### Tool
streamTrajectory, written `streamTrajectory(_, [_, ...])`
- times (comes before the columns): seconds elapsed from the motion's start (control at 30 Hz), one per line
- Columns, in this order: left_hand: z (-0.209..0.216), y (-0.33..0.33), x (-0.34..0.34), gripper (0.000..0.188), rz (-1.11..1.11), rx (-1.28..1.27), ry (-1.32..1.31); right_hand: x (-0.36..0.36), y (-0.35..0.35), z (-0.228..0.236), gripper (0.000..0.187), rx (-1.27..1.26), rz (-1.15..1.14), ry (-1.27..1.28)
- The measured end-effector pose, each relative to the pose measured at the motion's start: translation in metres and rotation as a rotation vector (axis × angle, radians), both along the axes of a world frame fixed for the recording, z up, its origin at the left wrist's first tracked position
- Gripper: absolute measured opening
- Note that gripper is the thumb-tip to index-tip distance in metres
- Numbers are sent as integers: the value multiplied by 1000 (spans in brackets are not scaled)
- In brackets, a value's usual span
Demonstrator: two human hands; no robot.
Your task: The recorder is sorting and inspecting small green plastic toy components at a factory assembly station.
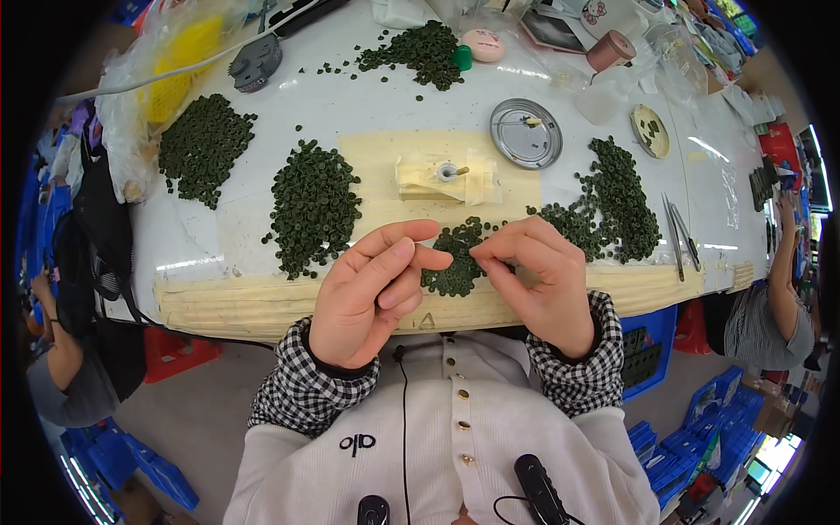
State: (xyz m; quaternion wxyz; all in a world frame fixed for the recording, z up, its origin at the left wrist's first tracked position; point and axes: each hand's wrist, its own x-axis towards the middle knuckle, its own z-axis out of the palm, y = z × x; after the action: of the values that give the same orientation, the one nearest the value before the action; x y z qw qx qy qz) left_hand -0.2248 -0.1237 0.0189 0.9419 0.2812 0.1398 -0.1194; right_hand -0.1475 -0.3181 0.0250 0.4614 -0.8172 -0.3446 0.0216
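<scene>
Loosely, the left hand [366,293] curls while the right hand [544,273] pinches, anything held being unclear.

Dark green pieces [315,208] (checked cuffs [306,385])

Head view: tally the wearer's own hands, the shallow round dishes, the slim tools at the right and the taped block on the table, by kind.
Hands (left hand, right hand): 2
Dishes (silver dish, cream dish): 2
Slim tools: 2
Taped block: 1
Total: 7
</scene>
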Motion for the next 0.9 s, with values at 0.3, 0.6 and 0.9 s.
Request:
streamTrajectory(0.3, [-9, 1, -3, 20, -29, 72, -50, -7, -2, 1, 14, 185, -55, 415])
streamTrajectory(0.6, [-1, -2, 0, 25, -14, 87, 26, -8, 0, 1, 17, 345, -40, 621])
streamTrajectory(0.9, [-8, -4, -3, 21, -13, 72, 13, -11, 2, 4, 13, 356, -37, 632])
